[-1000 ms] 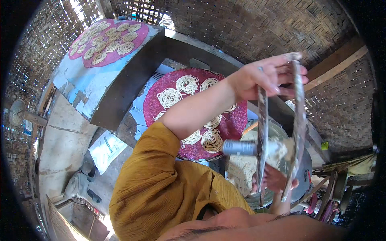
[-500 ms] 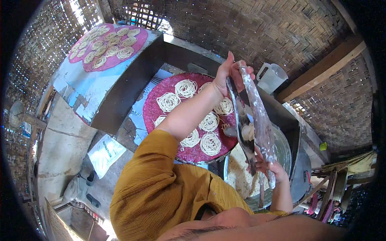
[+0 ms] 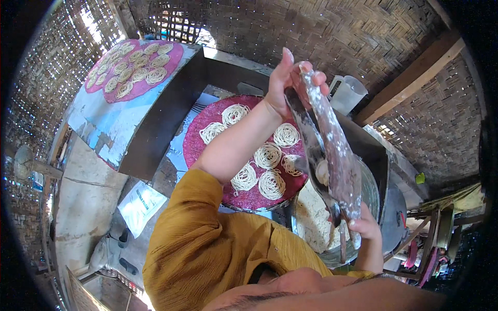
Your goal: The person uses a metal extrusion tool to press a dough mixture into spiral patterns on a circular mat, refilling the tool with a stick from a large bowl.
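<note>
Both hands grip a long wooden hand press (image 3: pixel 340 168), two dough-smeared bars with a rounded part between them, held tilted over the mat's right edge. My left hand (image 3: pixel 293 83) wraps its far end, thumb pointing up. Around the near end, my right hand (image 3: pixel 365 225) is closed, partly hidden behind the bars. Beneath my left forearm lies a round, deep-pink mat (image 3: pixel 199 150) with several coiled nests of pale noodle strands (image 3: pixel 267 155). A smaller coil (image 3: pixel 291 164) sits beside the press. At right stands a wide basin (image 3: pixel 371 181) holding pale, crumbly dough or flour (image 3: pixel 314 217).
A blue-topped box (image 3: pixel 98 129) at far left carries more noodle nests on pink mats (image 3: pixel 155 62). A translucent jug (image 3: pixel 348 95) stands beyond the press, by the woven wall (image 3: pixel 290 31). A white printed bag (image 3: pixel 141 208) and dark sandals (image 3: pixel 128 266) lie at left.
Both hands have shifted the press slightly, its far end moving left and away. Where a few loose strands lay on the mat beside it, a small noodle coil now shows.
</note>
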Tool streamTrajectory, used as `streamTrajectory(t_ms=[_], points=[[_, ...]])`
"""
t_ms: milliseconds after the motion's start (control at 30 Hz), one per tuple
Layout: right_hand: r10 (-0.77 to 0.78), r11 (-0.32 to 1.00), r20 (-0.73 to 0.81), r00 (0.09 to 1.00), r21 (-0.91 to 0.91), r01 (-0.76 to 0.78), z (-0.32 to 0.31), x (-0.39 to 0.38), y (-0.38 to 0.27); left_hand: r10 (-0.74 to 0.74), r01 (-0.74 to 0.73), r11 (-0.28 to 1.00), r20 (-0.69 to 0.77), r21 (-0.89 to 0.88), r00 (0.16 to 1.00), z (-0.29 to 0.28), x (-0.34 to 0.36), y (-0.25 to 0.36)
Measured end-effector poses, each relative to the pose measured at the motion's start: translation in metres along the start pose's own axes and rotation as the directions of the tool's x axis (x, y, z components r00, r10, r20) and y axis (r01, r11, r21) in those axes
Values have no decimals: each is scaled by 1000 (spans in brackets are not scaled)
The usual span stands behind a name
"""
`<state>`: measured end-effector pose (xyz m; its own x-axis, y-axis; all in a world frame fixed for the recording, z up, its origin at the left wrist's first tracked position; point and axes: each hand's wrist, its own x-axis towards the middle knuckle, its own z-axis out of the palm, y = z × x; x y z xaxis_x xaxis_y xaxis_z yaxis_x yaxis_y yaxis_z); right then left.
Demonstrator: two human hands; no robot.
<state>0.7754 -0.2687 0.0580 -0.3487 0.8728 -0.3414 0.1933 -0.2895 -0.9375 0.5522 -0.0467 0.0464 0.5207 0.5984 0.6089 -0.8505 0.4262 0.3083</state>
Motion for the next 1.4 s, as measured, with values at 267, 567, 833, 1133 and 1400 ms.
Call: streamTrajectory(t_ms=[267,567,833,1133,1400], points=[[11,987,-159,987,-157,-37,-21,-10,-9,18,-20,1000,184,10,983,5,16,4],[-68,995,-76,995,-81,61,-1,-2,-3,-45,36,996,118,77,992,26,-3,16],[-60,990,-199,978,-135,34,-6,-29,11,-47,81,983,200,-164,979,8,-2,-21],[-153,987,-272,950,-6,158,-2,-22,18,-608,654,471,-320,592,727,-33,-25,-69],[-198,977,-356,913,3,213,-7,-8,34,-475,544,-144,-540,827,694,-48,-43,-85]])
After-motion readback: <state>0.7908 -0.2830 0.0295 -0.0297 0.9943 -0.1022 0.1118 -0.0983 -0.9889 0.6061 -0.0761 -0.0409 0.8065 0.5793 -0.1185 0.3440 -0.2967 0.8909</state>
